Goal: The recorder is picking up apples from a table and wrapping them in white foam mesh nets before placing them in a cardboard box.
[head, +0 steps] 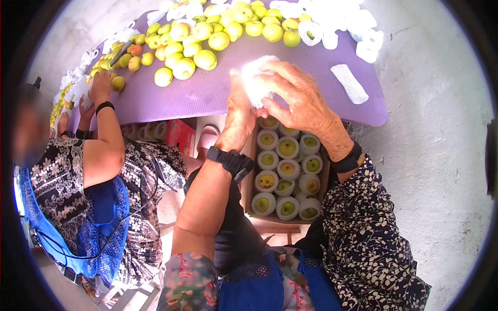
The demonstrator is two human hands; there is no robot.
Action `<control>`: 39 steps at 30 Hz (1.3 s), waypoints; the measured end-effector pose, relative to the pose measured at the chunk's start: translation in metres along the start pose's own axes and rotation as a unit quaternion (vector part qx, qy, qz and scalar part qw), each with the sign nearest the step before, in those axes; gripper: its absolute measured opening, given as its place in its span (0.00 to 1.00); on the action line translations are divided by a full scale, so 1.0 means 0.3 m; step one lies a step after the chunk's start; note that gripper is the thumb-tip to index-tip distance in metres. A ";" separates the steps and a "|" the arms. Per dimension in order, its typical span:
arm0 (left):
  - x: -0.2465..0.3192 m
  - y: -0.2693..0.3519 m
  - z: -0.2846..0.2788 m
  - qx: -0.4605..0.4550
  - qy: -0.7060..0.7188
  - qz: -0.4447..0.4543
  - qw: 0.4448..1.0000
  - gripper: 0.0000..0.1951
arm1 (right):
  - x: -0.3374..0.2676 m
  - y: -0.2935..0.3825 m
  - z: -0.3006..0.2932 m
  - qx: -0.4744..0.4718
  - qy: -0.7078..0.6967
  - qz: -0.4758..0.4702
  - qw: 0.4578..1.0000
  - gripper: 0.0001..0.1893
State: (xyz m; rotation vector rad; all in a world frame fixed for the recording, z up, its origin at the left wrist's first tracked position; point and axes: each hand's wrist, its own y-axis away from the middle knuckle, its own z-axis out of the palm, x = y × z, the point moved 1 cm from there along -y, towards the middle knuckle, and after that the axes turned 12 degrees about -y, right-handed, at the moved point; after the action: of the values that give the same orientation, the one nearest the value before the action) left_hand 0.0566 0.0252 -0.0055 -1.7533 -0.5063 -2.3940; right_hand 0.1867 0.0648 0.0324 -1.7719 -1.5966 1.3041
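A white foam net sleeve (255, 79) is between my two hands, over the near edge of the purple table (307, 79). My left hand (238, 103) supports it from the left. The fingers of my right hand (297, 95) curl over its top and right side. Glare washes the sleeve out, so whether a fruit is inside cannot be told. Below my hands stands a cardboard box (286, 222) with rows of yellow-green apples in foam nets (288, 168). Beyond my hands, loose yellow-green apples (205, 60) are heaped on the table.
One flat foam net (349, 84) lies at the table's right, near a pile of foam nets (367, 46). Against the right side is a pale wall (439, 128). At left, a co-worker's hand (101, 85) reaches among apples. A red box (182, 136) is under the table.
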 end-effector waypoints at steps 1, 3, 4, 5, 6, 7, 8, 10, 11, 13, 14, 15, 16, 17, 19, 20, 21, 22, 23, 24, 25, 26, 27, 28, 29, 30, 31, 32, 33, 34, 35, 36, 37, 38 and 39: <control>0.002 0.000 -0.004 0.002 0.000 0.000 1.000 0.32 | -0.004 0.001 0.003 0.000 -0.022 0.011 1.000 0.14; 0.002 -0.002 -0.011 0.031 -0.036 -0.005 0.999 0.33 | -0.004 0.010 0.009 -0.003 -0.029 0.023 0.999 0.14; 0.002 -0.001 -0.015 0.031 -0.036 -0.005 0.999 0.33 | -0.002 0.014 0.010 -0.005 -0.033 0.036 0.999 0.14; 0.002 0.000 -0.021 0.023 -0.056 0.002 0.998 0.34 | 0.000 0.015 0.005 -0.005 -0.034 0.036 0.999 0.14; 0.005 0.002 -0.027 0.015 -0.075 0.008 0.997 0.35 | 0.002 0.012 -0.003 -0.024 -0.030 0.025 0.999 0.13; 0.000 -0.004 -0.037 0.016 -0.075 0.008 0.997 0.35 | 0.004 0.011 -0.009 -0.043 -0.026 0.014 0.999 0.12; -0.011 -0.016 -0.049 0.016 -0.096 0.009 0.995 0.35 | 0.011 0.011 -0.013 -0.043 -0.026 0.013 0.999 0.12; -0.011 -0.023 -0.049 0.015 -0.117 0.009 0.993 0.36 | 0.026 0.017 -0.020 -0.043 -0.085 0.041 0.995 0.10; -0.009 -0.024 -0.047 0.022 -0.133 0.008 0.991 0.36 | 0.027 0.021 -0.018 -0.044 -0.085 0.042 0.995 0.10; -0.010 -0.024 -0.053 0.032 -0.150 0.006 0.988 0.37 | 0.031 0.031 -0.005 -0.021 -0.084 0.067 0.994 0.09; -0.012 -0.024 -0.055 0.029 -0.162 0.017 0.986 0.37 | 0.028 0.032 -0.005 -0.021 -0.085 0.067 0.994 0.09; -0.011 -0.022 -0.055 0.027 -0.173 0.028 0.984 0.37 | 0.023 0.031 -0.009 -0.037 -0.105 0.110 0.988 0.11; -0.008 -0.019 -0.055 0.027 -0.173 0.027 0.984 0.37 | 0.019 0.032 -0.009 -0.053 -0.124 0.152 0.979 0.12; -0.004 -0.015 -0.054 0.027 -0.181 0.020 0.983 0.37 | 0.014 0.033 -0.007 -0.053 -0.125 0.152 0.979 0.12; 0.005 -0.010 -0.049 0.027 -0.188 0.014 0.982 0.37 | 0.012 0.034 0.000 -0.045 -0.174 0.258 0.949 0.18; 0.007 -0.010 -0.048 0.030 -0.200 0.001 0.979 0.37 | 0.013 0.034 0.005 -0.045 -0.174 0.258 0.949 0.18; 0.006 -0.011 -0.046 0.033 -0.211 -0.011 0.977 0.37 | 0.017 0.037 0.009 -0.042 -0.162 0.256 0.952 0.20; 0.004 -0.011 -0.045 0.032 -0.211 -0.011 0.977 0.37 | 0.019 0.039 0.011 -0.039 -0.150 0.254 0.955 0.22; 0.001 -0.011 -0.044 0.025 -0.217 0.004 0.976 0.38 | 0.017 0.037 0.009 -0.039 -0.149 0.255 0.955 0.22; 0.001 -0.009 -0.044 0.019 -0.223 0.020 0.974 0.38 | 0.014 0.032 0.007 -0.045 -0.134 0.241 0.960 0.22; 0.003 -0.006 -0.045 0.019 -0.224 0.020 0.974 0.38 | 0.012 0.029 0.007 -0.052 -0.118 0.227 0.965 0.23; 0.006 -0.003 -0.045 0.018 -0.219 0.010 0.975 0.39 | 0.015 0.029 0.011 -0.052 -0.119 0.227 0.965 0.23; 0.008 -0.001 -0.041 0.015 -0.214 0.001 0.977 0.40 | 0.018 0.030 0.012 -0.059 -0.100 0.221 0.968 0.25; 0.003 -0.004 -0.043 0.014 -0.214 0.001 0.977 0.40 | 0.022 0.032 0.013 -0.067 -0.082 0.215 0.971 0.27; -0.004 -0.008 -0.047 -0.004 -0.210 0.012 0.978 0.40 | 0.028 0.036 0.015 -0.067 -0.081 0.216 0.971 0.27; -0.006 -0.009 -0.051 -0.021 -0.206 0.024 0.978 0.41 | 0.032 0.039 0.020 -0.057 -0.069 0.193 0.977 0.27; -0.006 -0.011 -0.054 -0.020 -0.207 0.023 0.978 0.41 | 0.033 0.039 0.023 -0.048 -0.058 0.170 0.983 0.28; -0.006 -0.012 -0.054 -0.032 -0.202 0.026 0.979 0.41 | 0.032 0.040 0.024 -0.048 -0.058 0.170 0.983 0.28; -0.005 -0.011 -0.055 -0.042 -0.197 0.029 0.979 0.41 | 0.028 0.038 0.026 -0.050 -0.072 0.182 0.979 0.28; -0.002 -0.009 -0.057 -0.041 -0.197 0.028 0.979 0.41 | 0.026 0.036 0.027 -0.053 -0.086 0.193 0.976 0.28; 0.002 -0.006 -0.057 -0.052 -0.201 0.028 0.978 0.42 | 0.023 0.033 0.025 -0.053 -0.087 0.194 0.976 0.28; 0.007 -0.004 -0.053 -0.066 -0.203 0.028 0.977 0.42 | 0.021 0.031 0.019 -0.058 -0.099 0.209 0.971 0.28; 0.009 -0.003 -0.051 -0.067 -0.203 0.027 0.976 0.42 | 0.021 0.031 0.015 -0.063 -0.110 0.225 0.966 0.29; 0.010 -0.001 -0.049 -0.079 -0.203 0.025 0.976 0.42 | 0.021 0.033 0.012 -0.063 -0.109 0.226 0.966 0.29; 0.013 0.001 -0.050 -0.090 -0.203 0.022 0.975 0.42 | 0.022 0.034 0.014 -0.067 -0.094 0.227 0.967 0.29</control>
State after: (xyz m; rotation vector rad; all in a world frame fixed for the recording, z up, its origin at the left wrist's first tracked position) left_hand 0.0418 0.0200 -0.0058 -2.3243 -0.2914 -2.1084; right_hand 0.1877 0.0671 0.0199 -2.2520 -1.4513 1.6406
